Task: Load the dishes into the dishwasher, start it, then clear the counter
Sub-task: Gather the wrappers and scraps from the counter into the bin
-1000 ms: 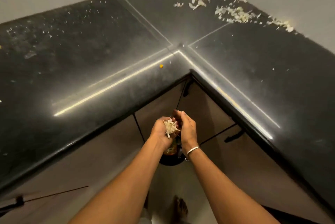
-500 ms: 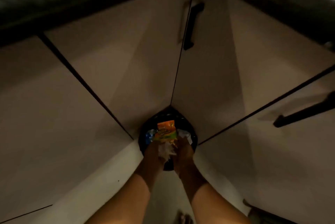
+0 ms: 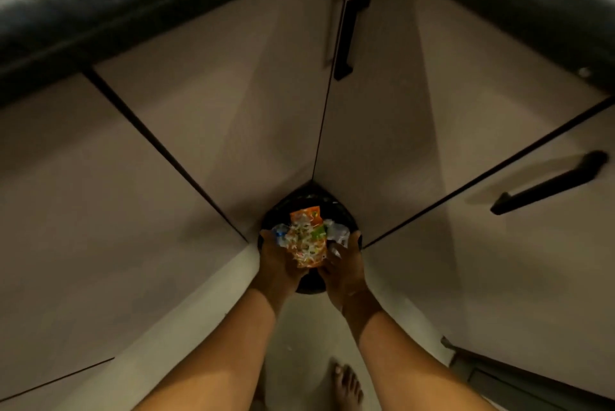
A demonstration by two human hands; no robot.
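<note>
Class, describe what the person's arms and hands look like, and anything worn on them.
The left forearm and right forearm are bare to the picture's edge, with no sleeves showing. The left hand and right hand wear no gloves. The wrists are dim and blurred, so jewellery cannot be told.

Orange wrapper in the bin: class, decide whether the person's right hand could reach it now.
Probably yes: the right hand is beside the orange wrapper over the open black bin, nothing between.
</note>
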